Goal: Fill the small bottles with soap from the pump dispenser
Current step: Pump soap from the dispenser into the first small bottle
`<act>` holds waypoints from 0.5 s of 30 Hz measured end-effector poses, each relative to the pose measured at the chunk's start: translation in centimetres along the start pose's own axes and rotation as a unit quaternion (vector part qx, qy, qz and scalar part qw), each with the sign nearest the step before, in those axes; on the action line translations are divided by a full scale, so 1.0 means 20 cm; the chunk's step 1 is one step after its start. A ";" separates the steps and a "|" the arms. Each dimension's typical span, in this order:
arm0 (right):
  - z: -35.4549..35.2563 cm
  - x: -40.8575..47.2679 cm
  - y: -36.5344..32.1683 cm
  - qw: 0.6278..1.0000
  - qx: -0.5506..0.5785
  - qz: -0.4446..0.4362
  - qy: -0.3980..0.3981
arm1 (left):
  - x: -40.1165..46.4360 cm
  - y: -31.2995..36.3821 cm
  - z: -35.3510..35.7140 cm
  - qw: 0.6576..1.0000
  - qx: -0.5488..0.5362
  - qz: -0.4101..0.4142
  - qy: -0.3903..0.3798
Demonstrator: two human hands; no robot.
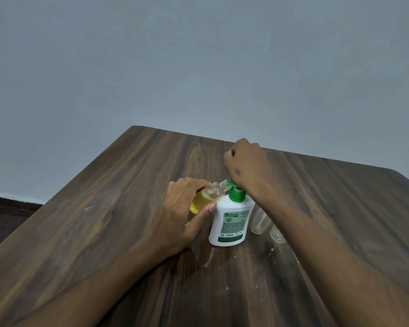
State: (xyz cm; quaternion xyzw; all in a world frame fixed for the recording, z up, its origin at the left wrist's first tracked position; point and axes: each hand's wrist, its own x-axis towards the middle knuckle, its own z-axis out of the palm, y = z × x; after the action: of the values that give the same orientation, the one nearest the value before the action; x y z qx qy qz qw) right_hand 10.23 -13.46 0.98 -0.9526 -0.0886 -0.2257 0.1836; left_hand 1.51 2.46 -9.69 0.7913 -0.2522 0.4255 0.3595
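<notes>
On the wooden table (109, 232) the pump dispenser (230, 223) stands rigid and stable; your fisted right hand (246, 166) presses its pump head. At nine o'clock, your left hand (182, 208) pinches the small bottle (203, 199) tilted to the nozzle: light, likely slippery, so grip its body. Two empties (260, 223) wait at three o'clock.

On the table (104, 220), 2 small bottles (260, 220) stand right of the dispenser (229, 223).

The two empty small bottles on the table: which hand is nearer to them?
Right. The right hand presses the pump above the empty bottles; the left hand holds another bottle across the dispenser.
</notes>
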 end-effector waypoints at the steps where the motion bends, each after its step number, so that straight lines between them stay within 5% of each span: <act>1: 0.00 0.00 0.00 1.000 0.001 0.002 -0.008 | 0.00 0.00 0.00 1.000 -0.002 -0.001 -0.004; 15: 0.02 0.03 0.01 1.000 0.017 0.007 -0.017 | -0.02 0.02 0.00 0.998 -0.027 -0.044 -0.028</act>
State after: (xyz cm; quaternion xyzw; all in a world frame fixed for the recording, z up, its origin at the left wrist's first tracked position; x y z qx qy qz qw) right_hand 10.91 -13.43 0.90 -0.9535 -0.0891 -0.2072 0.1997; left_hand 1.02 2.20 -9.90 0.8034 -0.2385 0.3795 0.3921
